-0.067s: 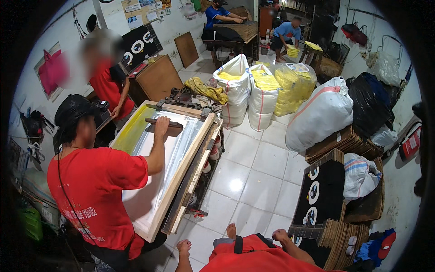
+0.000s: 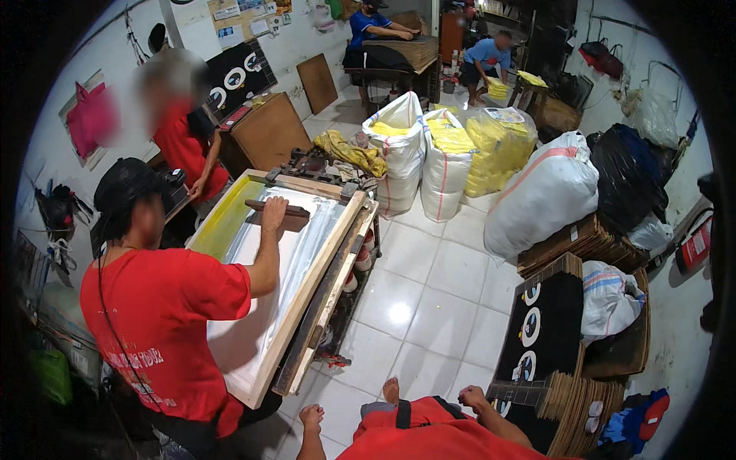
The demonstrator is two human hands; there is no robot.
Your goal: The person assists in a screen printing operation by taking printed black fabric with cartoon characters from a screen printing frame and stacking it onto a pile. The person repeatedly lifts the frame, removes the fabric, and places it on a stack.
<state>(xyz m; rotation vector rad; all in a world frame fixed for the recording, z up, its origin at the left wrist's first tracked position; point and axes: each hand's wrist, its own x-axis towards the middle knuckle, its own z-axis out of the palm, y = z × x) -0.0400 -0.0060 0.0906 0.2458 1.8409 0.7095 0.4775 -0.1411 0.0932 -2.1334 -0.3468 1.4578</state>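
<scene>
The left hand curls its fingers loosely inward; whether they grip anything, I cannot tell. Near them, up and to the left, is a wooden-framed screen, where a co-worker's hand holds a brown squeegee. The right hand also has bent fingers, their hold unclear. Up and right of those fingers lies a black panel with 3 white ovals. Well beyond both hands' fingers stand 2 white sacks.
</scene>
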